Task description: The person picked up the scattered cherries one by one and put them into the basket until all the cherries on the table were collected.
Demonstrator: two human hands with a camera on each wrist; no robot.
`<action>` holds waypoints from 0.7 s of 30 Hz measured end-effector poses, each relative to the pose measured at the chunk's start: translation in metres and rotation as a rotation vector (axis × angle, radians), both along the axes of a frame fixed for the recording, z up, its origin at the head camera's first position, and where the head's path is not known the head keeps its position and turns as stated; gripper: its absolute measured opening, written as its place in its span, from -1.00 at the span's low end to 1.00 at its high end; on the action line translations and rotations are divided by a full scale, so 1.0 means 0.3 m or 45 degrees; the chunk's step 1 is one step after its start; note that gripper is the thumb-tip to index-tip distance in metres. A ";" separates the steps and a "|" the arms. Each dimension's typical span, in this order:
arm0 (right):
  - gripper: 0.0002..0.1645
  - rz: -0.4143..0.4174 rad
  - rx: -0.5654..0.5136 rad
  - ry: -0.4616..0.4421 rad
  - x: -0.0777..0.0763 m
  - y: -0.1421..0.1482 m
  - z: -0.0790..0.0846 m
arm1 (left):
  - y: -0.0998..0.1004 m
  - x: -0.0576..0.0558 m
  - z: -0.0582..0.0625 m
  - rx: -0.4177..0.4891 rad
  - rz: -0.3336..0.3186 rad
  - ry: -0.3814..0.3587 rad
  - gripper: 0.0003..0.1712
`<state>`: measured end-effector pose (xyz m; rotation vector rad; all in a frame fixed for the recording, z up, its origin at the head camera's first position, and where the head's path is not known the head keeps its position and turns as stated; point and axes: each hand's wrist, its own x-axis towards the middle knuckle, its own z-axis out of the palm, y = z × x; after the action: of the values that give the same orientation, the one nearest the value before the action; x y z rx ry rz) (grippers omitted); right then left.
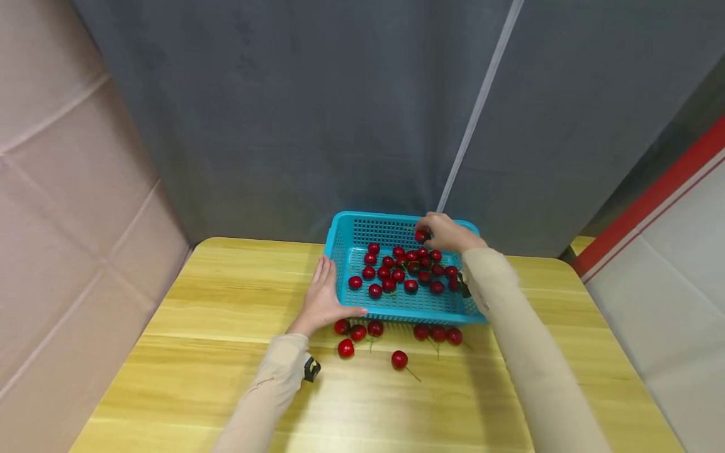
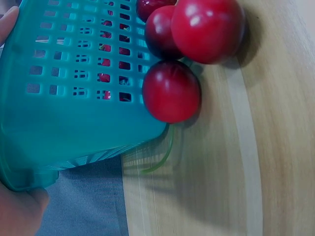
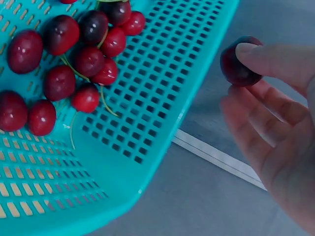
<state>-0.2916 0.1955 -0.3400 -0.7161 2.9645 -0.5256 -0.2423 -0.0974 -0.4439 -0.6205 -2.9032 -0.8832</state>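
My right hand [image 1: 450, 233] pinches a dark red cherry [image 3: 239, 61] between thumb and fingers, above the far right of a blue plastic basket [image 1: 340, 234]. Beyond the basket's rim in the right wrist view, that cherry shows clearly between the fingertips. My left hand [image 1: 323, 301] rests against the basket's near left corner, its fingers straight along the left side and its thumb along the front rim. Many red cherries [image 1: 398, 275] lie inside the basket, several with green stems. Just outside its front wall, more cherries [image 2: 171, 91] lie on the wood.
The basket stands on a light wooden table [image 1: 226, 327] near its back edge. Behind it hangs a grey curtain [image 1: 294, 126] with a pale strip [image 1: 481, 104]. One cherry [image 1: 399, 360] with a stem lies nearer the front. Padded panels [image 1: 73, 207] border the left side.
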 end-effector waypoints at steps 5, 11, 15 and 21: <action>-0.63 -0.041 0.022 -0.082 -0.054 -0.026 -0.022 | 0.000 0.000 -0.001 -0.001 0.002 0.010 0.51; -0.60 -0.117 0.018 -0.178 -0.103 -0.051 -0.046 | 0.002 0.003 -0.001 -0.004 0.001 0.020 0.51; -0.58 -0.166 0.021 -0.235 -0.116 -0.065 -0.053 | 0.007 0.006 0.002 -0.005 0.009 0.021 0.50; -0.55 -0.242 0.030 -0.298 -0.126 -0.079 -0.068 | 0.014 0.010 0.005 -0.012 0.020 0.019 0.49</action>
<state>-0.3294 0.1719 -0.3605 -0.3445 2.8257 -0.5431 -0.2393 -0.0933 -0.4422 -0.6014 -2.8965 -0.8599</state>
